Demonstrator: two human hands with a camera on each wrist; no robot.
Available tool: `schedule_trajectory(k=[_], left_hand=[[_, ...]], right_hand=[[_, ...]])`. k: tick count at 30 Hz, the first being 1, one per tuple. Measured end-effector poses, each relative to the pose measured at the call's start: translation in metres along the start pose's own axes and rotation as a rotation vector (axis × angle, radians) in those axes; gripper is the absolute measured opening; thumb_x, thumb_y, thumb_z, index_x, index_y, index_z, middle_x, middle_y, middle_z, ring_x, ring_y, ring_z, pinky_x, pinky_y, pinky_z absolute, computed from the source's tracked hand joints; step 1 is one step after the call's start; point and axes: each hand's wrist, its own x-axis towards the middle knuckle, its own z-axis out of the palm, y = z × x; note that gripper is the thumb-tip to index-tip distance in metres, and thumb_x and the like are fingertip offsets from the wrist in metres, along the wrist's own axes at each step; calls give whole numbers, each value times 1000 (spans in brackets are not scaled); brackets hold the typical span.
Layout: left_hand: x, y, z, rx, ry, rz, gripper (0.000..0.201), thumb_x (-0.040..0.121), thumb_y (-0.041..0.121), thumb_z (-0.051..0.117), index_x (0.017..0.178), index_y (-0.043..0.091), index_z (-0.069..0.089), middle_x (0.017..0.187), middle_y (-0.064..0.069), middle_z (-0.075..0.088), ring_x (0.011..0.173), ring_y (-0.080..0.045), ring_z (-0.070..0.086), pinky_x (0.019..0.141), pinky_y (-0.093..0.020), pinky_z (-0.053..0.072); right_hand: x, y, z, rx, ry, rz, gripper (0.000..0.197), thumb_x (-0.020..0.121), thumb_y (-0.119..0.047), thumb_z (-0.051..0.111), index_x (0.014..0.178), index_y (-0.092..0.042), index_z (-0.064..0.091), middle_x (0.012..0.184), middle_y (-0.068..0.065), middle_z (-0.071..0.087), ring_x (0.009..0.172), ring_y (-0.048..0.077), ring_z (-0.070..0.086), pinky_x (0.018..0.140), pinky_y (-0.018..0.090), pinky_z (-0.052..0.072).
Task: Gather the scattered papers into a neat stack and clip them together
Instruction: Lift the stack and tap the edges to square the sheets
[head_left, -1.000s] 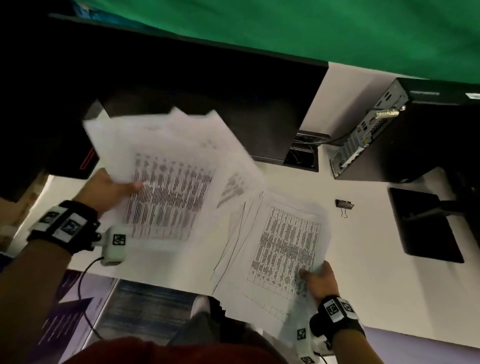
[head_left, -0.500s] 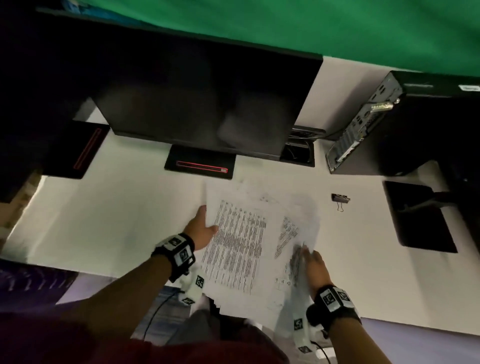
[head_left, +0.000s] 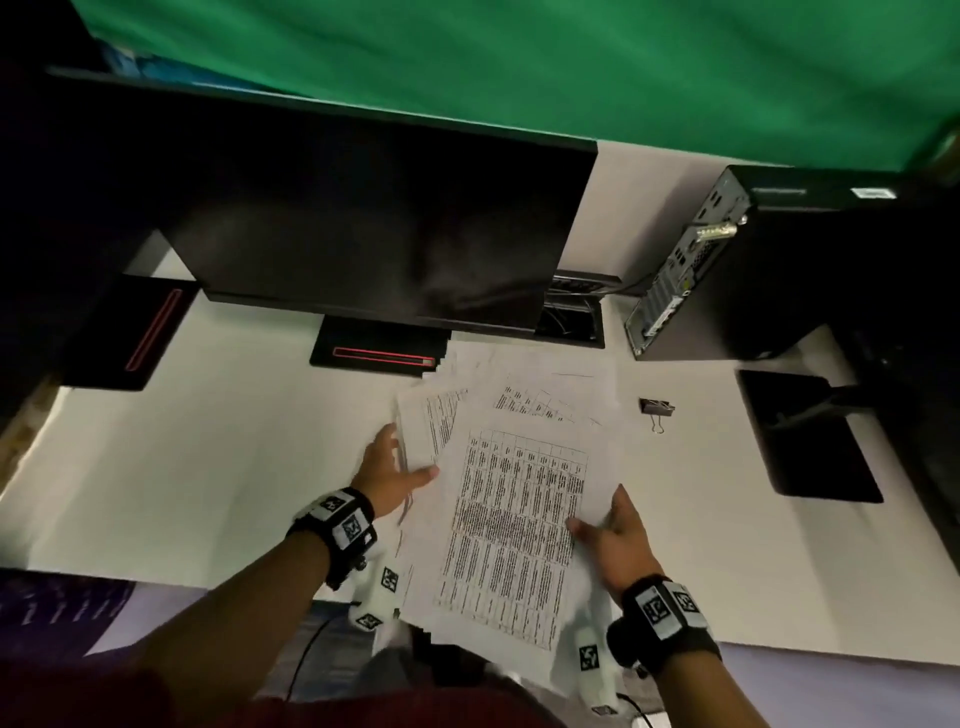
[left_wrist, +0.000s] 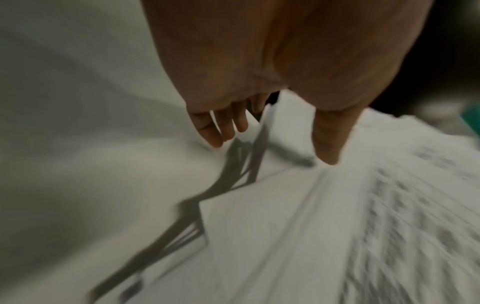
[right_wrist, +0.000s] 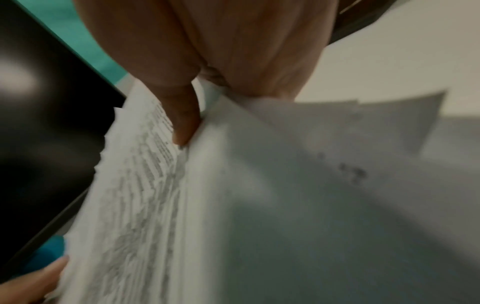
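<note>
Several printed sheets lie as a rough, fanned pile of papers (head_left: 519, 509) on the white desk (head_left: 208, 467), its near end hanging over the front edge. My left hand (head_left: 410, 457) is at the pile's left edge with straight fingers (left_wrist: 215, 131) beside the sheets and the thumb (left_wrist: 330, 144) laid on top. My right hand (head_left: 597, 514) pinches the pile's right edge, thumb (right_wrist: 184, 123) on the printed face and fingers hidden beneath the lifted papers (right_wrist: 233, 185). A black binder clip (head_left: 655, 408) lies on the desk just right of the pile, untouched.
A dark monitor (head_left: 363, 223) on a black base (head_left: 379, 356) stands right behind the pile. A computer tower (head_left: 753, 270) and a black stand plate (head_left: 810, 441) sit to the right. Another black base (head_left: 135, 332) is at the far left.
One second ago the left hand held a separate sheaf up at the left. It has brought it onto the right-hand pile, and both hands now bracket a single pile.
</note>
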Motion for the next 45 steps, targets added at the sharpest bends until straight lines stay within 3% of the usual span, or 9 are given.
schedule_trajectory(k=[6,11,15,20,25,35,40,43,45], left_hand=[[-10,56,-55,-569,-320,158,78,59,38,91,128,20,59,130,-5,64,124,-25,57,109,-50,38],[-27,96,-92,-889,-266,357,47,85,-1,60,131,10,56,131,-11,63,121,-25,60,96,-37,52],[-34,92,-103,-736,-180,374,53,85,25,72,133,9,55,132,-10,62,123,-26,58,103,-43,46],[-44,98,-92,-518,28,456,27,98,10,54,124,11,61,118,0,69,112,-16,65,101,-38,49],[-51,97,-87,-604,30,458,41,81,0,73,121,6,64,115,-6,72,110,-23,67,94,-40,53],[-47,64,-82,-640,111,368,30,90,13,66,118,23,64,119,1,69,110,-13,65,94,-31,50],[-55,85,-93,-573,67,474,34,89,3,65,122,13,63,114,0,71,105,-10,68,84,-19,54],[-53,83,-99,-478,19,482,31,87,-3,65,114,15,67,108,-4,74,102,-18,70,83,-26,56],[-53,79,-100,-427,28,484,29,89,-1,64,109,19,68,102,0,76,99,-16,71,76,-21,56]], right_hand=[[-12,-74,9,-6,-18,-163,30,88,8,67,91,-17,53,76,-7,70,67,2,66,65,19,50],[-6,-112,30,103,21,-284,34,90,8,65,121,-4,57,114,6,75,103,22,73,80,31,61],[-4,-119,52,156,-6,-311,46,91,15,58,131,-8,54,125,5,72,113,19,70,95,34,57],[-5,-124,76,112,52,-359,52,94,10,57,140,-13,46,134,-5,63,119,4,60,108,36,44],[-2,-126,89,142,108,-394,57,95,0,61,146,-17,42,145,4,56,134,20,52,114,42,39],[-10,-98,98,22,69,-299,37,97,-21,66,131,-13,56,120,0,71,107,14,67,108,44,47],[3,-97,87,15,125,-315,93,57,-74,80,108,1,62,111,39,62,102,57,60,94,64,51],[-7,-101,83,56,111,-312,27,81,-27,82,103,-23,69,108,8,76,104,31,71,101,55,52],[-8,-99,82,48,78,-327,28,88,-5,72,106,-26,67,106,-3,76,102,20,71,100,52,53]])
